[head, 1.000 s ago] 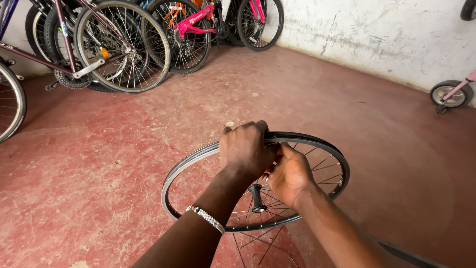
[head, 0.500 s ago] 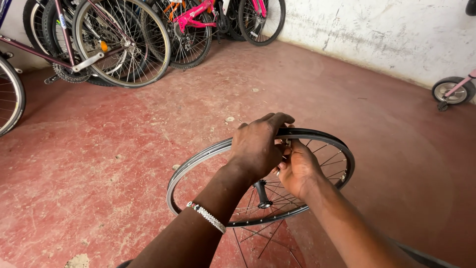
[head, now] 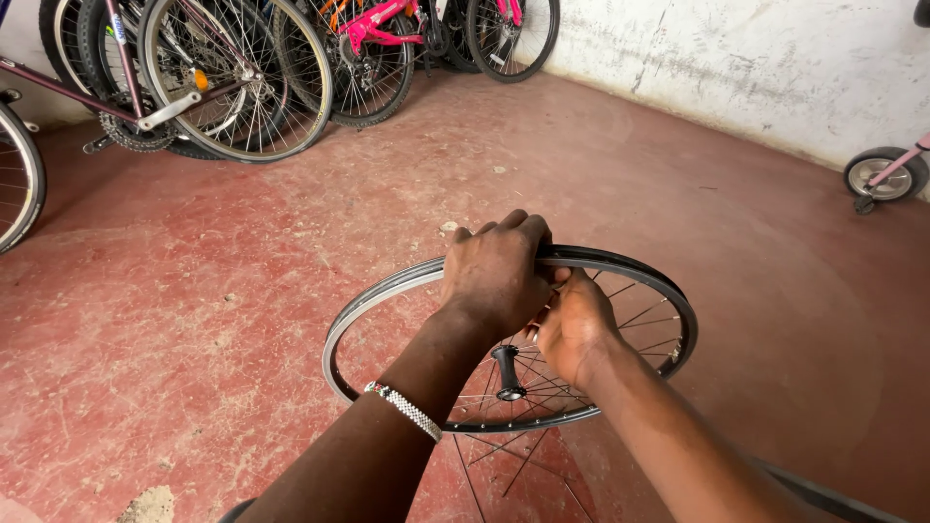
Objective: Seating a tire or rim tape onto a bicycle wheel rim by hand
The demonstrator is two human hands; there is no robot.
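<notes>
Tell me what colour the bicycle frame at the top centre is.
Bright pink: the bicycle frame stands against the wall among the parked bikes, seen best in the head view.

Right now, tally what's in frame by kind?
Hands: 2, left hand and right hand
Bare rim: 1
Bracelet: 1
Pink bike: 1
Small wheel: 1
Total: 6
</notes>
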